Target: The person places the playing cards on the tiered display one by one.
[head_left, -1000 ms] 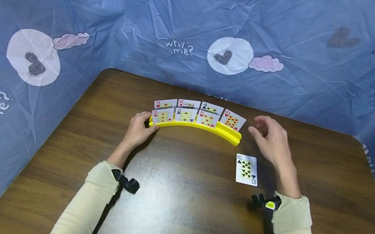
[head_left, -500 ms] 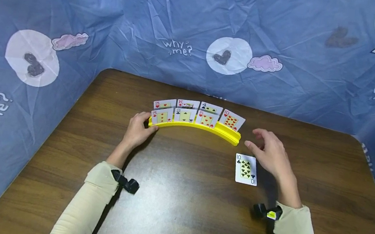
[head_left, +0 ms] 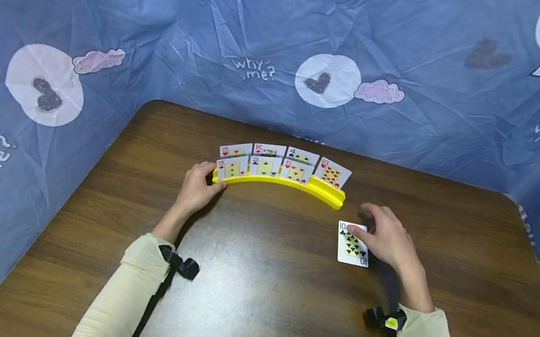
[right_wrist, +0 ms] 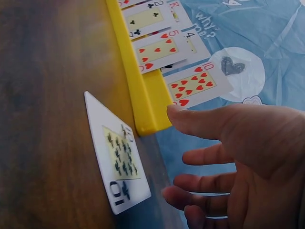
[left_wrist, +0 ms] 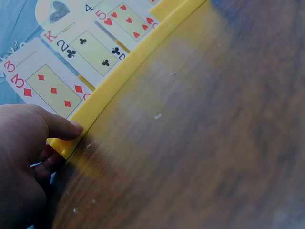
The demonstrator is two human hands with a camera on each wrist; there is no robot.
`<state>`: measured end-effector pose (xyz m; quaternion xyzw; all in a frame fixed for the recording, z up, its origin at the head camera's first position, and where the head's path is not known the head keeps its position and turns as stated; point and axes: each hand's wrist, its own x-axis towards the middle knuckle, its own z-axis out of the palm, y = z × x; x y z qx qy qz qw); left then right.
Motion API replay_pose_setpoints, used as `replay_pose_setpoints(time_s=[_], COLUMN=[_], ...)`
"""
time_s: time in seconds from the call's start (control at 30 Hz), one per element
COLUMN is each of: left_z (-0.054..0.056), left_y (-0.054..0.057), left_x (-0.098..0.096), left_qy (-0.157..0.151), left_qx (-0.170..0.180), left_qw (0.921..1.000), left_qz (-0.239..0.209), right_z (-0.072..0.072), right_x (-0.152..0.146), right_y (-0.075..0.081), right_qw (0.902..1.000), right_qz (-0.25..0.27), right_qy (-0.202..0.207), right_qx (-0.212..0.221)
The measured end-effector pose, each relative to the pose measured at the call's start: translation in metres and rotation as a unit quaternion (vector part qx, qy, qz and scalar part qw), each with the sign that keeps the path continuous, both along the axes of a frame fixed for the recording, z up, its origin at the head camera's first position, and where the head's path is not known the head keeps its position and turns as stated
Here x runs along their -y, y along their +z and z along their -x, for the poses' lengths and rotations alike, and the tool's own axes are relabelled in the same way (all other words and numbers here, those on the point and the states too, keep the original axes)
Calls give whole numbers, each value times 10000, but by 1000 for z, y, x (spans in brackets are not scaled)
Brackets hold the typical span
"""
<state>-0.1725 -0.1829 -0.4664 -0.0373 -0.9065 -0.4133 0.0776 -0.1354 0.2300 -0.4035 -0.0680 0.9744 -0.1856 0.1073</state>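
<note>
A curved yellow card holder (head_left: 329, 193) stands toward the back of the table, with playing cards upright in two rows. My left hand (head_left: 195, 188) pinches its left end, the thumb (left_wrist: 66, 128) on the front edge beside the three of diamonds (left_wrist: 53, 90). The two of clubs (head_left: 265, 166) and five of hearts (head_left: 296, 172) share the front row. The ten of hearts (head_left: 333, 173) leans in the rear slot at the right. Flat on the table lies the ten of clubs (head_left: 352, 251). Over its upper right corner hovers my right hand (head_left: 390, 241), fingers loosely spread, gripping nothing.
Brown wooden table (head_left: 252, 303) runs under both forearms. Behind it and at the sides hangs a blue printed cloth (head_left: 247, 29). A black strap with a small camera (head_left: 184, 266) sits on the left wrist, another (head_left: 383, 319) on the right.
My right hand has come down and toward me, from beside the holder's right end to over the ten of clubs. The left hand keeps its hold on the card holder.
</note>
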Motion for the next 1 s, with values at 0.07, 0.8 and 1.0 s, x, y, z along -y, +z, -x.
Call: replay_pose_setpoints(time_s=[0.07, 0.8, 1.0], left_z=[0, -1, -1], left_y=[0, 1, 2], left_x=[0, -1, 0], left_qy=[10, 46, 17], left_qx=[-21, -44, -23], left_qw=[10000, 10000, 10000], left_qz=[-2, 11, -68], right_z=[-1, -18, -27], right_x=[-1, -3, 1], right_y=[-2, -17, -24], right_qw=[10000, 9970, 9978], right_qz=[-14, -536, -536], right_qy=[-1, -136, 50], right_qx=[79, 537, 387])
